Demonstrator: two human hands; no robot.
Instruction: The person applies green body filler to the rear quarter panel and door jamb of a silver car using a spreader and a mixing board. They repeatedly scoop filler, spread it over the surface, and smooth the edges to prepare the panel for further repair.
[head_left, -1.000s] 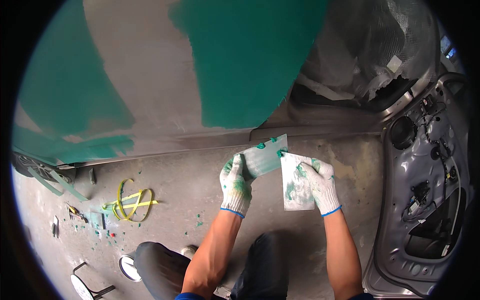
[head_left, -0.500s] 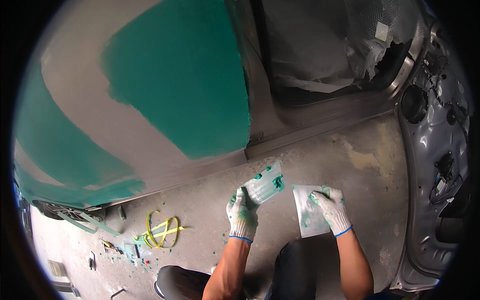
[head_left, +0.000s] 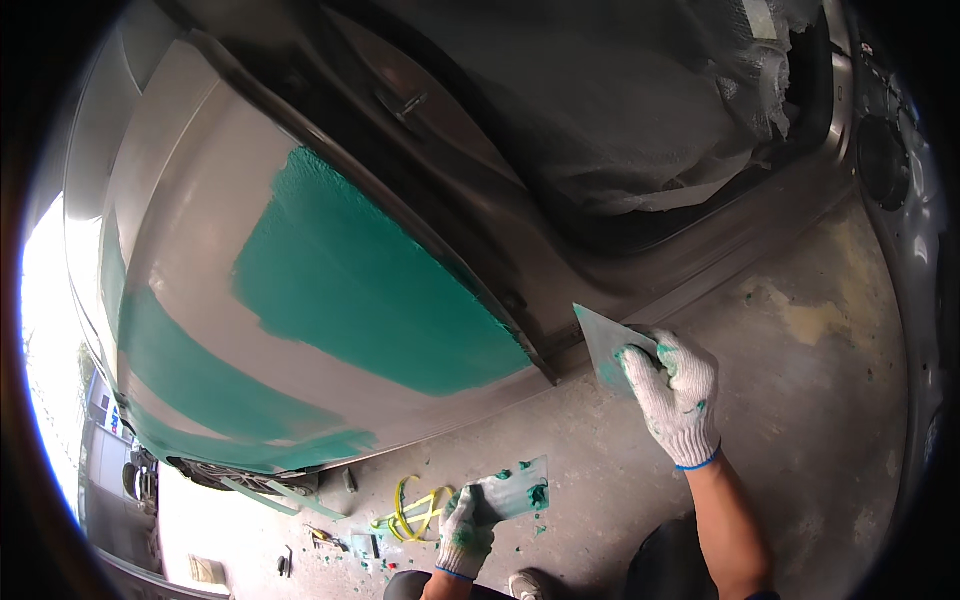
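near the car (head_left: 400, 290), right fingers (head_left: 648, 388) pinch a flat spreader (head_left: 603, 345).

The strongest light comes from nine o'clock, where an outdoor opening (head_left: 50, 370) burns out to near white and throws a pale glare over the concrete floor (head_left: 580, 450) between seven and eight o'clock. Brightness falls off toward three o'clock. At one o'clock the plastic sheet (head_left: 620, 100) sinks into murky grey, its edges bordered by near-black shadow. The green patch (head_left: 360, 290) is evenly lit, while the gloved right hand (head_left: 680, 395) at four o'clock stands out brightly. Fisheye distortion bows the sill (head_left: 720, 255); black vignetting swallows the corners, with bluish fringing along the rim at nine.
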